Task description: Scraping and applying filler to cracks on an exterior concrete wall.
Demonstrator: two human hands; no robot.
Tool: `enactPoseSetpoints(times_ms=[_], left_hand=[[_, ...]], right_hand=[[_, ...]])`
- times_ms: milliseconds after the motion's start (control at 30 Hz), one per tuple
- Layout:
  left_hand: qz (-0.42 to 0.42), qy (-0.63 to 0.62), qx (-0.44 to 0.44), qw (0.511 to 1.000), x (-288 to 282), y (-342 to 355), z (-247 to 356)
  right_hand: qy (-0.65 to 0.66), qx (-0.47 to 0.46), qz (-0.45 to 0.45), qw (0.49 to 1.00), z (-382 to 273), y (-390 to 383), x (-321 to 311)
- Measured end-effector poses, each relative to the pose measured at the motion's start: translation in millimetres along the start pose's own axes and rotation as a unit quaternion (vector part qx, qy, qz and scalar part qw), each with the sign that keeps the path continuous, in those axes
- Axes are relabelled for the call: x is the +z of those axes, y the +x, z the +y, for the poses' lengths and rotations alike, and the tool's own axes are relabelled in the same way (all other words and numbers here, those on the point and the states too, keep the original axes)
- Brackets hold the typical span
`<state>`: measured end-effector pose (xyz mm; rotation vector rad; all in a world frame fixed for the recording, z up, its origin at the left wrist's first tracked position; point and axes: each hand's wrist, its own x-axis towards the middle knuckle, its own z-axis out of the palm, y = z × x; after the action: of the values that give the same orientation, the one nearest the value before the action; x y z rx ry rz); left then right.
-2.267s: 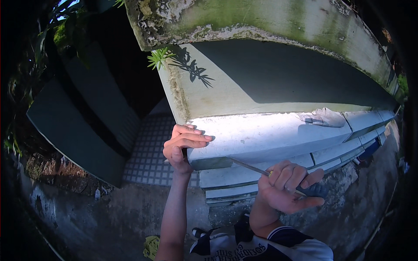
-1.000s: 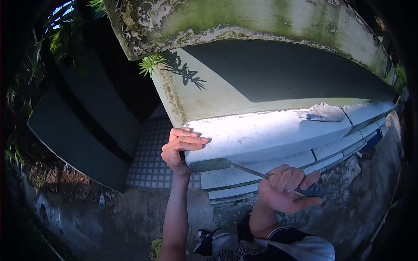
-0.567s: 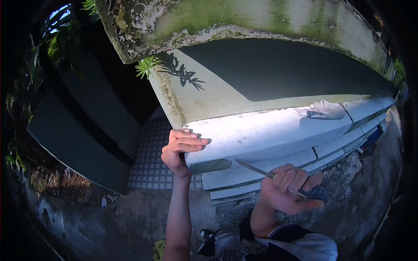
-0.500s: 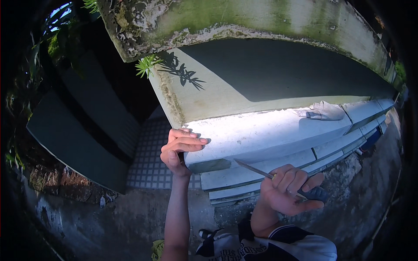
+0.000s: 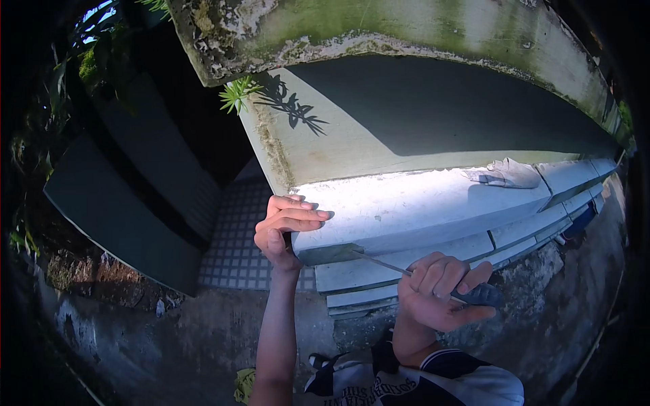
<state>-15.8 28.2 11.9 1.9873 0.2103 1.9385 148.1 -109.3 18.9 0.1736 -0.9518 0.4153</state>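
Observation:
My left hand (image 5: 288, 220) grips the left end of a white ledge (image 5: 413, 199), fingertips on its top and thumb at the end. My right hand (image 5: 443, 287), fingers closed, is shut on the dark handle of a thin metal blade tool (image 5: 382, 262). The tool slants up leftward to a grey patch (image 5: 325, 254) on the ledge's front face, its tip apparently touching it. A pale crumpled glove or cloth (image 5: 508, 174) lies on the ledge toward the right.
A mossy concrete slab (image 5: 379, 27) overhangs a pale wall (image 5: 318, 149), with a small plant (image 5: 237, 93) at its corner. Lower white steps (image 5: 514, 242) run below the ledge. At left are dark green panels (image 5: 115, 210), a checked tile floor (image 5: 237, 264) and weathered concrete (image 5: 169, 338).
Compared with half a second ago, my right hand and the tool have moved slightly left along the ledge's front, onto the grey patch. My left hand keeps its hold; the view shifted slightly.

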Motion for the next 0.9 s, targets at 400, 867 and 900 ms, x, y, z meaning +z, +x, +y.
enactPoseSetpoints(times_ms=[400,867,900], left_hand=[[-0.003,-0.013,-0.010,1.000,2,0,-1],[-0.012,0.123,-0.016,0.992,3,-3,28],[0.007,0.207,-0.033,0.978,10,-11,40]], right_hand=[[-0.051,-0.082,-0.003,0.995,-16,9,-3],[-0.018,-0.023,0.031,0.999,-35,-8,-33],[-0.013,-0.024,0.028,0.999,-43,-13,-40]])
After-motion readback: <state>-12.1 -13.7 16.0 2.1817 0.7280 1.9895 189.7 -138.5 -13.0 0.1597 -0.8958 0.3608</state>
